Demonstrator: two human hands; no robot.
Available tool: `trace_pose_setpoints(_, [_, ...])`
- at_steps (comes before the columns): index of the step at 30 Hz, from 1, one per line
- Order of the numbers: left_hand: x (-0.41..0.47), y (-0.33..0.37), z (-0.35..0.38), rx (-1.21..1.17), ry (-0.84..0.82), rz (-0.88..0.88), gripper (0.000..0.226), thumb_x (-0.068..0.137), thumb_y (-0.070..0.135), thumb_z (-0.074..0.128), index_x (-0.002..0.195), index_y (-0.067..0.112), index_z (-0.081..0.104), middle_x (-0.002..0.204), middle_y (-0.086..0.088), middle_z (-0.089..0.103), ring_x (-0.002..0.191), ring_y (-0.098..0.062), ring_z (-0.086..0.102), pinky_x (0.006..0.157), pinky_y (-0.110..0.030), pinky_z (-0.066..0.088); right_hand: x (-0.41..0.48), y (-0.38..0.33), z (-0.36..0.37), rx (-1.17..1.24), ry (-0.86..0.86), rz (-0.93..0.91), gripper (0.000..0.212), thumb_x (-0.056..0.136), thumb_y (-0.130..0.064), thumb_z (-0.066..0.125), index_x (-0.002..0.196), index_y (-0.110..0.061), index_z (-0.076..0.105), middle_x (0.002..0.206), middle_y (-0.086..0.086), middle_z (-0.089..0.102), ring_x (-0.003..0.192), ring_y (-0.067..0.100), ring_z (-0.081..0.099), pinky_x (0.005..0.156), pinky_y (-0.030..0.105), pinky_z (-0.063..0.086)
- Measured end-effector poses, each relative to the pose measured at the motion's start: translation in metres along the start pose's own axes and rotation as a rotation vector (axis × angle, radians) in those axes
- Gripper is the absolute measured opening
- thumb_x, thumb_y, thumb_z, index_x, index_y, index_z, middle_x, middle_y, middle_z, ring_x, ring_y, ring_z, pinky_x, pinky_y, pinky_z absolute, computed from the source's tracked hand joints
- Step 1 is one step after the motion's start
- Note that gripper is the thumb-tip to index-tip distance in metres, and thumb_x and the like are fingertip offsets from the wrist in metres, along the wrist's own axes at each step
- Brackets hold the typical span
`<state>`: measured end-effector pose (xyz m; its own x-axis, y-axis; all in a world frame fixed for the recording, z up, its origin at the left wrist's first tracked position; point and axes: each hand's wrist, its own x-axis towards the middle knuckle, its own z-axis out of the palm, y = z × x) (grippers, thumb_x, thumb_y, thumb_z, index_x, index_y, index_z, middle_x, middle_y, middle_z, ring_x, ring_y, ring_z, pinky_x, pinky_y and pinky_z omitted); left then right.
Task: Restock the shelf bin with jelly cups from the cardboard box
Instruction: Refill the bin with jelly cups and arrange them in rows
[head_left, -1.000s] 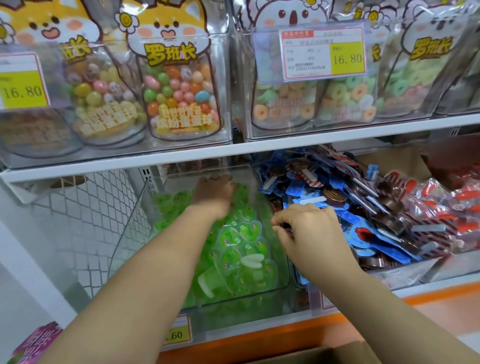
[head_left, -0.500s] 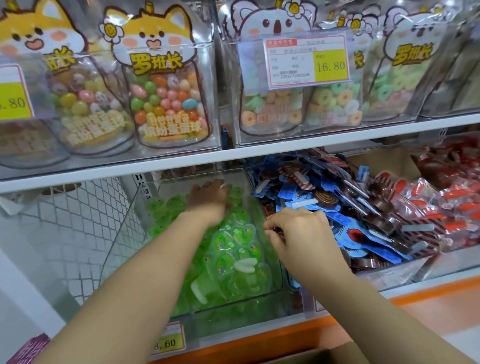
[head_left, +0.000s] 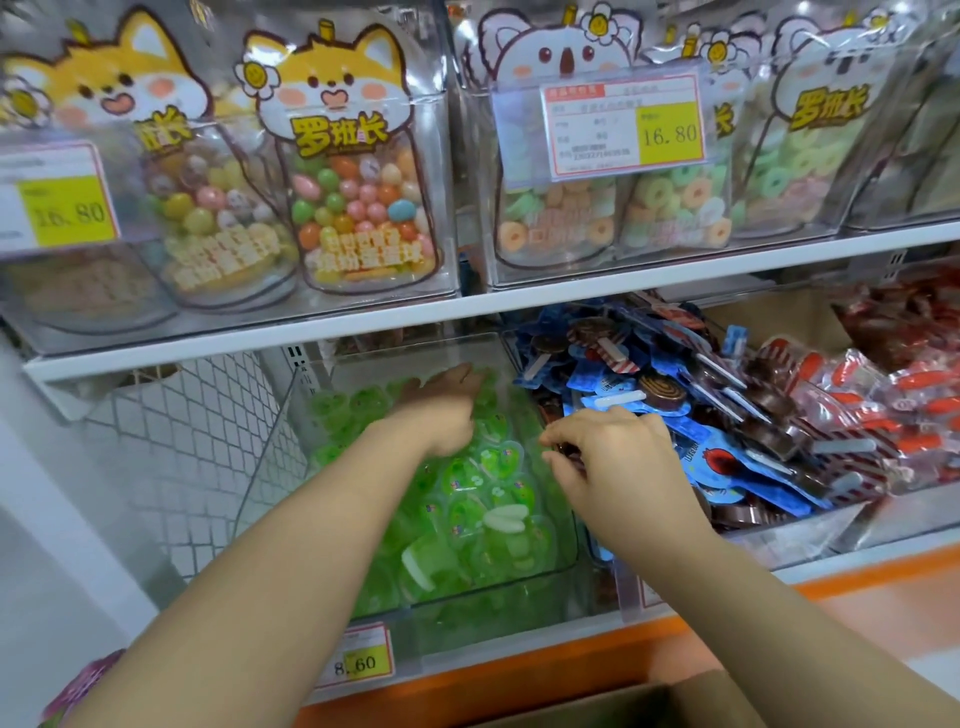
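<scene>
1. Reaching deep into the clear plastic shelf bin (head_left: 483, 616), the left grip (head_left: 447, 410) lay released, fingers flat on the green heart-shaped jelly cups (head_left: 485, 499) piled inside.
2. The right grip (head_left: 615, 460) curled at the bin's right wall; whether it grasped anything could not be told.
3. The brown cardboard box (head_left: 670, 704) showed below the shelf.

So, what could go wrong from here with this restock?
The heaped lollipop packs crowd the right hand and might slide into the clear bin. The left hand, reaching deep over the jelly cups, may dent their lids or shove them unevenly to the back.
</scene>
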<state>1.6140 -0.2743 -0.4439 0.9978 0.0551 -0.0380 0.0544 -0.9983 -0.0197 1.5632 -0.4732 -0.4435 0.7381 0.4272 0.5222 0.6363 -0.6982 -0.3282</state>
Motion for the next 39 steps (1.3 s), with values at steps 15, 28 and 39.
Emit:
trace_pose_setpoints(15, [-0.130,-0.008,-0.019,-0.219,0.034,0.166,0.038,0.098,0.020,0.045,0.135,0.027,0.050,0.138,-0.001,0.050,0.126,-0.020,0.046,0.106,-0.032,0.034,-0.012,-0.034,-0.002,-0.411,-0.373,-0.217,0.045,0.085,-0.056,0.052,0.126,-0.038,0.052,0.113,-0.001,0.062,0.117,0.021,0.038,0.095,0.039,0.025])
trace_pose_setpoints(28, [-0.151,0.013,-0.035,-0.511,0.334,0.317,0.040,0.083,0.027,0.070,0.120,0.029,0.056,0.105,0.014,0.058,0.094,0.001,0.055,0.091,-0.017,0.043,-0.002,-0.035,-0.027,0.558,-0.293,0.313,0.040,0.083,-0.050,0.062,0.082,-0.011,0.072,0.061,0.000,0.062,0.058,0.011,0.055,0.061,0.025,0.040])
trace_pose_setpoints(39, [-0.138,0.019,-0.033,-1.214,0.338,-0.053,0.014,0.086,0.006,0.065,0.085,0.016,0.056,0.064,0.002,0.064,0.058,-0.012,0.066,0.068,-0.032,0.055,-0.005,-0.037,-0.032,0.913,-0.234,0.395,0.025,0.086,-0.022,0.066,0.104,-0.005,0.062,0.063,0.000,0.064,0.065,0.013,0.063,0.073,0.026,0.055])
